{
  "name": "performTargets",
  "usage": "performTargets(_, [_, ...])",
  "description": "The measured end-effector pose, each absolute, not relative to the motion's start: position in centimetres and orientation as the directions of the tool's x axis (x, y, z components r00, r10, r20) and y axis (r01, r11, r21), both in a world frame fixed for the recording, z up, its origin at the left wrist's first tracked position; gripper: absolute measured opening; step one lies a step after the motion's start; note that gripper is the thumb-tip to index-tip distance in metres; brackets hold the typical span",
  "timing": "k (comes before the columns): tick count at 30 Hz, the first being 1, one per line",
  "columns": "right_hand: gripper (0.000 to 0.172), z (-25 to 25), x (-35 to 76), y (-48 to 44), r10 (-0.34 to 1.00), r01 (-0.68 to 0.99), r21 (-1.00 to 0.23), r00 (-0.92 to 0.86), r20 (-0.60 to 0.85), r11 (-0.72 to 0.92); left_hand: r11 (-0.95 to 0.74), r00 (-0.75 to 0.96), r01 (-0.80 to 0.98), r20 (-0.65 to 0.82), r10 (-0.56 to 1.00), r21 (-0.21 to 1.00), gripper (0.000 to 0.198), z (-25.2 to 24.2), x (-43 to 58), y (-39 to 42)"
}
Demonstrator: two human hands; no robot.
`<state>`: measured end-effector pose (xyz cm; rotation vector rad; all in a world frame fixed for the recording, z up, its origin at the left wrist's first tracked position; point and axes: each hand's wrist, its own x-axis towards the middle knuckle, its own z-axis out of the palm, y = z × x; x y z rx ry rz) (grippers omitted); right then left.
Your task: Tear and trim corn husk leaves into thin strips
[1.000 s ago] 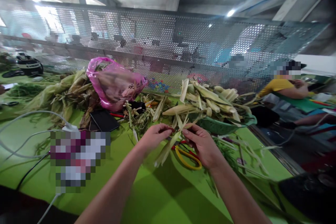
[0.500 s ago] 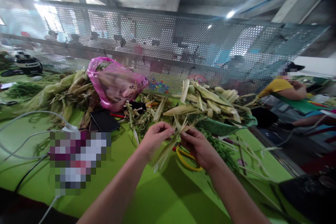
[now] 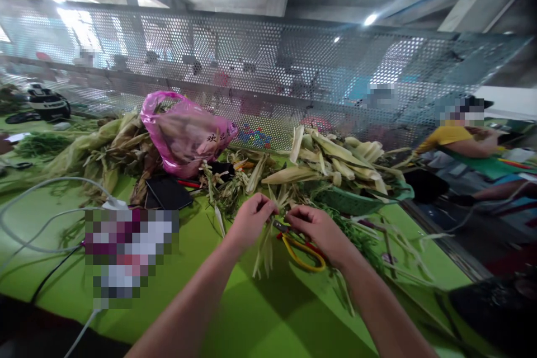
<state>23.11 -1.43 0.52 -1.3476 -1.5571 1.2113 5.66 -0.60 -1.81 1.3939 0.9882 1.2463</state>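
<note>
My left hand point(image 3: 250, 219) pinches a bundle of pale corn husk strips point(image 3: 265, 246) near their top, and the strips hang down toward the green table point(image 3: 260, 313). My right hand point(image 3: 315, 227) is closed on the same strips just to the right, fingertips almost meeting the left hand. Yellow-handled scissors point(image 3: 302, 253) lie on the table right under my right hand. Behind them stands a green basket point(image 3: 356, 201) heaped with corn husks point(image 3: 335, 162).
A pink plastic bag point(image 3: 184, 134) and a heap of husks point(image 3: 104, 148) lie at the back left, with a black phone point(image 3: 168, 193) and white cables point(image 3: 37, 218) nearer. A perforated metal screen point(image 3: 268, 72) closes the far side. A seated person in yellow point(image 3: 451, 137) works at right.
The husk strips have swung from slanting left to hanging nearly straight down, and both hands have drawn closer together over the scissors.
</note>
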Motion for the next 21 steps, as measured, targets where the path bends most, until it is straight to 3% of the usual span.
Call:
performTargets(6, [0.030,1.1,23.4,-1.8,0.987,0.279,-0.958,-0.160,0.013,0.058,-0.220,0.189,0.039,0.209,0.960,0.975,0.008,-2.8,6.0,-0.4])
performTargets(12, [0.028,1.0,22.5,-2.3,0.983,0.210,-0.975,-0.178,0.041,0.079,-0.286,0.241,0.147,0.247,0.939,0.947,0.013,-3.7,6.3,-0.1])
performTargets(16, [0.030,1.4,22.3,-2.5,0.965,0.277,-0.944,-0.234,0.117,0.181,-0.356,0.229,0.233,0.305,0.924,0.905,0.009,-3.6,6.1,-0.3])
performTargets(21, [0.021,1.1,23.1,-2.0,0.955,0.377,-0.877,-0.100,0.281,0.298,-0.346,0.262,0.137,0.303,0.916,0.928,0.012,-3.5,6.1,-0.3])
